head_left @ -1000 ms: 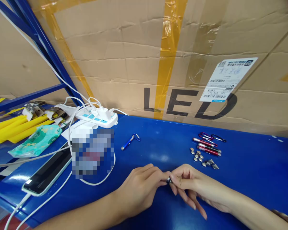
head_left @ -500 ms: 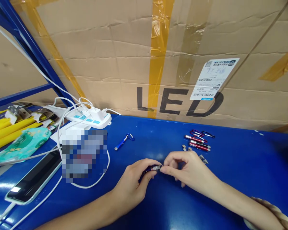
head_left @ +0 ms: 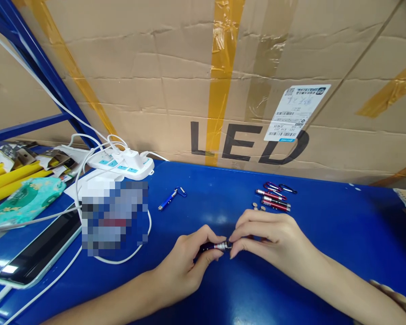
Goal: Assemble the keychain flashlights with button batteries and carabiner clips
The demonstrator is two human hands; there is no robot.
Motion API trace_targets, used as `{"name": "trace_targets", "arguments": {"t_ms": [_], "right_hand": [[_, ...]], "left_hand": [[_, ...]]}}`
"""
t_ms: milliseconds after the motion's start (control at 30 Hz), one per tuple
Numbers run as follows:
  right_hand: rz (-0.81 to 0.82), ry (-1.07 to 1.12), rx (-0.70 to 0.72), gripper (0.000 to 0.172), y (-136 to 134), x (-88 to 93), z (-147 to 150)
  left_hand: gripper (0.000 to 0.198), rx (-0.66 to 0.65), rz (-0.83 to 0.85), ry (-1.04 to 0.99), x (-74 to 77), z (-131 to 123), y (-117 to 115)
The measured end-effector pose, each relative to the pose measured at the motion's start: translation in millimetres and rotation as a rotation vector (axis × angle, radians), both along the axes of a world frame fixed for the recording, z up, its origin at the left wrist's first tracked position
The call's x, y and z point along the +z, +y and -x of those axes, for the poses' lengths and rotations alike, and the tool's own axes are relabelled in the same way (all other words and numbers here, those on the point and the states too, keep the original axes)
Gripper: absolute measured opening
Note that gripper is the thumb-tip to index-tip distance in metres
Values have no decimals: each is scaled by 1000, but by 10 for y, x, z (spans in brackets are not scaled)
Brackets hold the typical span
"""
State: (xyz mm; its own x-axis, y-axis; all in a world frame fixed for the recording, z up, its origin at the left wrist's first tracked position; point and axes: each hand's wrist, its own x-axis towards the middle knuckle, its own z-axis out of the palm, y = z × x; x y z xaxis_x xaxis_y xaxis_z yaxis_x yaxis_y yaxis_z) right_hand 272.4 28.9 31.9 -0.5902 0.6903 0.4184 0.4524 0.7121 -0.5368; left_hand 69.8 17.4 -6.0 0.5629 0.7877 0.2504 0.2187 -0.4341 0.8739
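- Since the frame half a second back, both hands have been lowered a little, away from the bundle of red torches point(head_left: 274, 201). More of the button cells point(head_left: 259, 206) beside that bundle has been covered by the right hand point(head_left: 270, 239).
- A slip is judged the likeliest fault. The silver end of the small torch point(head_left: 216, 246) is gripped only by fingertips, so a twist or a sideways pull could let it escape.
- If that end is a loose part, which cannot be told, it could be dropped onto the surface point(head_left: 325, 234) and lost among the cells by the bundle.
- The cells could also be swept aside, because the right palm is held directly over them.
- The small torch is held roughly level, nearer the person than the bundle and to its left, well apart from it. Whether it touches the surface cannot be told.
- Its dark barrel is wrapped in the left hand point(head_left: 186, 266), closed firmly, with only a short stretch left showing past the thumb.
- Its silver end is touched by the right fingers point(head_left: 243, 225). Thumb and forefinger are pinched nearly together on it, and the other fingers are loosely curled.
- The torch thus bridges the narrow gap between the two hands.
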Motion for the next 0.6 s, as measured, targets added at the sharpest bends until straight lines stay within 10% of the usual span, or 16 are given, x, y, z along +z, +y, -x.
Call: {"name": "trace_targets", "arguments": {"t_ms": [400, 600], "right_hand": [[-331, -467, 94, 38, -151, 61, 35], [-143, -468, 80, 25, -207, 6, 90]], "left_hand": [[16, -131, -88, -79, 8, 8, -76], [16, -65, -176, -45, -75, -8, -113]]}}
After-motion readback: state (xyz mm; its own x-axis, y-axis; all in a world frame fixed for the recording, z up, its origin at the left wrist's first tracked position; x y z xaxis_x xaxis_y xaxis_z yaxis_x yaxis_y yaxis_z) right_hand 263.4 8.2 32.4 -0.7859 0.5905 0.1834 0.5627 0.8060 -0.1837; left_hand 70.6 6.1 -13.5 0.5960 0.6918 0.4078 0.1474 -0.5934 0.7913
